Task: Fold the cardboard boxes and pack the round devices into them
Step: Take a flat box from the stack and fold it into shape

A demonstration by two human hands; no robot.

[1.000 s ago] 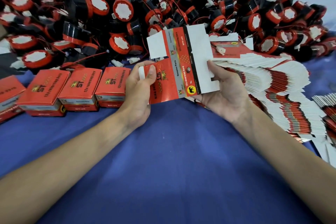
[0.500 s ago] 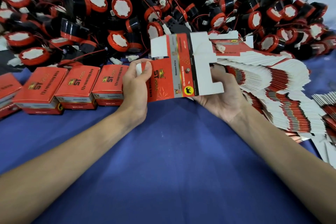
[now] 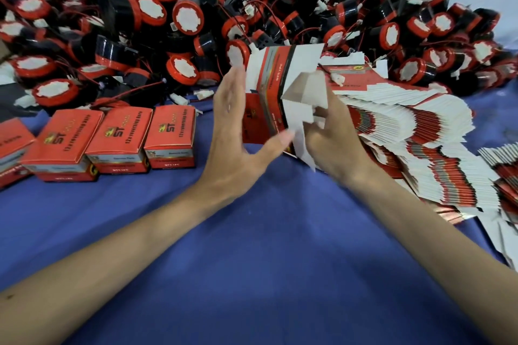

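Nearest, blue cloth (image 3: pixel 252 246), left hand (image 3: pixel 232 137) fingers straight, flat against the half-opened carton (image 3: pixel 277 84), right hand (image 3: pixel 333 143) fingers curled on its white flaps, carton held above the cloth, closed red boxes (image 3: pixel 120 134) rowed left, flat cartons (image 3: pixel 406 120) fanned right, round devices (image 3: pixel 187 17) heaped behind.

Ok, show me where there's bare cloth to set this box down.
Free: blue cloth between left forearm and right forearm, and the strip in front of the finished boxes. Crowded: round devices pile behind, flat carton stack at right.
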